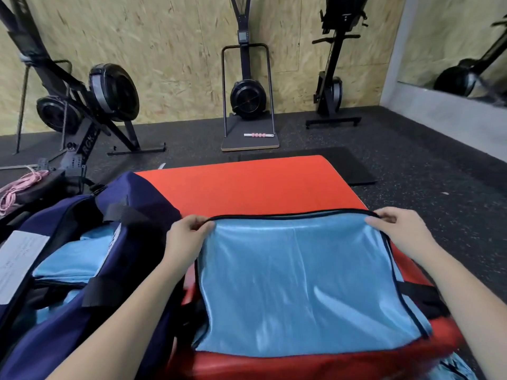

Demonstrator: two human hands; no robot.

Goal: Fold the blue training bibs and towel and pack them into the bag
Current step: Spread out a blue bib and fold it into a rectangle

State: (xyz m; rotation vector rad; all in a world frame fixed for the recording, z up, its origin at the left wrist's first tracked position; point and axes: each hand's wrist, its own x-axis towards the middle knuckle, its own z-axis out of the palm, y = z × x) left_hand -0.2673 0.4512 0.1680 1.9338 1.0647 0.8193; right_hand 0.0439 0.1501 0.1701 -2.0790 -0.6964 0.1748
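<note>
Chipboard walls and dark speckled rubber floor (411,171) frame this gym corner, with rowing machines (90,105) parked along the back and a pink roller (258,135) lying on a board. Front and centre sits a red padded box (247,182), and spread flat on its near half is a shiny light blue bib (299,283) with black trim. Left hand (189,234) has its grip pinched on the bib's far left corner; right hand (403,229) pinches the far right corner, so the far edge runs taut between them. Hard against the box's left side stands the navy bag (131,198), mouth open, with folded blue fabric (74,259) already lying inside. More blue cloth (452,366) peeks out at the box's near right corner. A pink rope (16,190) coils on the floor, far left.
</note>
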